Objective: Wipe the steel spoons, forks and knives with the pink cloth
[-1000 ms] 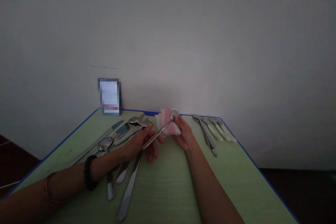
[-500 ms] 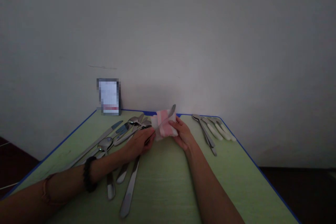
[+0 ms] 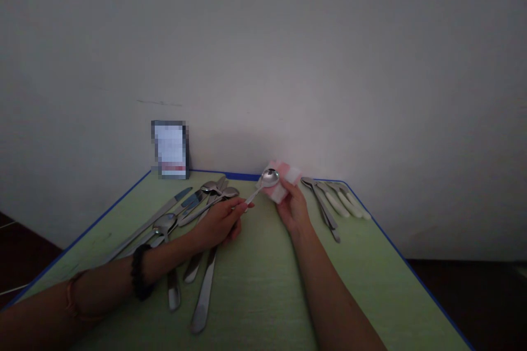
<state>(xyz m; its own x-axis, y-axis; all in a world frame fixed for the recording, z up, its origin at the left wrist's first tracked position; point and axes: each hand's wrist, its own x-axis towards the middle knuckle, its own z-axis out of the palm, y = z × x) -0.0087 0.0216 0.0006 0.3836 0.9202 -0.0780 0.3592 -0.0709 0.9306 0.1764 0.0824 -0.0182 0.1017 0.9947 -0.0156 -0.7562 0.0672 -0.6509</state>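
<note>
My left hand point(image 3: 220, 222) is closed round the handle of a metal spoon point(image 3: 270, 176), whose shiny bowl faces me. Behind and beside that bowl is a folded pink and white cloth point(image 3: 284, 189). The cloth is gripped between the thumb and fingers of my right hand point(image 3: 294, 208). Whether the spoon's bowl touches the cloth I cannot tell. Under and around my left forearm lie several loose pieces of cutlery, among them a spoon point(image 3: 165, 224) and a long knife point(image 3: 152, 225); my arm covers parts of them.
To the right lie metal spoons point(image 3: 323, 205) side by side and several pieces with white handles point(image 3: 337, 204). A lit, blurred screen point(image 3: 170, 149) stands at the back left against the wall point(image 3: 263, 66). The green table point(image 3: 255, 290) has a blue edge.
The spoon has turned so that its bowl now faces me. My right hand and the cloth have shifted slightly right and up, off the front of the spoon.
</note>
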